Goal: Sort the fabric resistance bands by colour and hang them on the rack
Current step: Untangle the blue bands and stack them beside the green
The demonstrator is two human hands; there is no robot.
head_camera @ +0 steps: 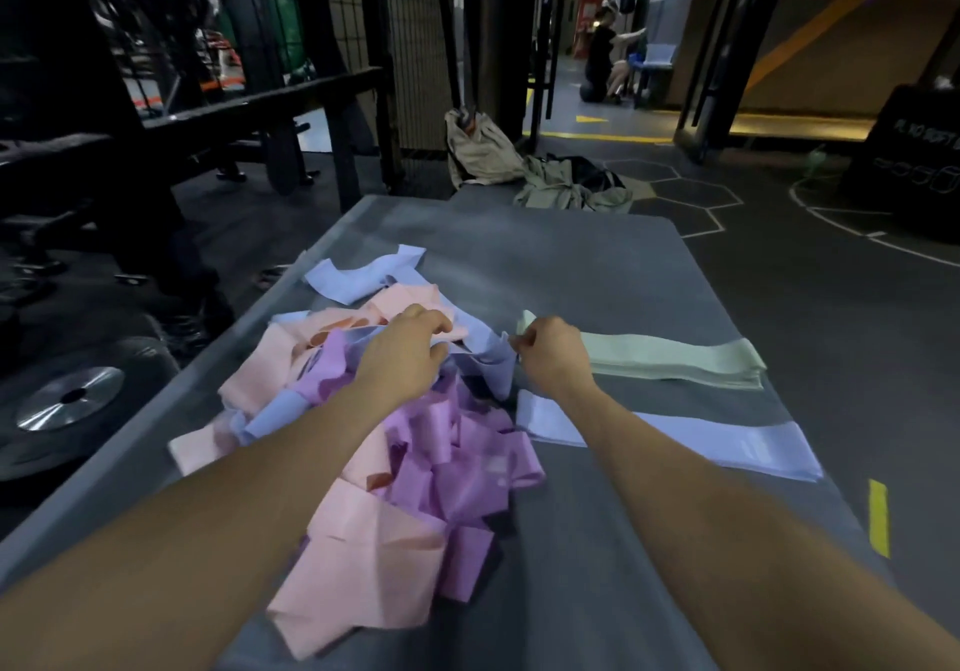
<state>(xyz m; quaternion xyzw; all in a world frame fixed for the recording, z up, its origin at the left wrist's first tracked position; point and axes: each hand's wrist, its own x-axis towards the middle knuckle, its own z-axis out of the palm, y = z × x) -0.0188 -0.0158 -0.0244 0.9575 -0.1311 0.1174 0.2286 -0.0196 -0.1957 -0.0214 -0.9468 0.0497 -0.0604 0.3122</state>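
Note:
A tangled heap of fabric bands [395, 436] in peach, purple and pale blue lies on the grey mat [597, 265]. My left hand [410, 348] reaches into the heap's far side, its fingers curled on a pale blue band [488, 358]. To the right, my right hand [550, 353] pinches the near end of a stack of pale green bands [675, 361] laid flat. A flat stack of pale blue bands [727, 444] lies in front of the green one. Another pale blue band [358, 275] lies loose beyond the heap.
Weight plates [72, 400] and a black rack frame [311, 93] stand on the left. Beige bags and clothing [519, 166] lie beyond the mat. A black box [914, 150] sits at far right. A person crouches in the corridor [602, 62].

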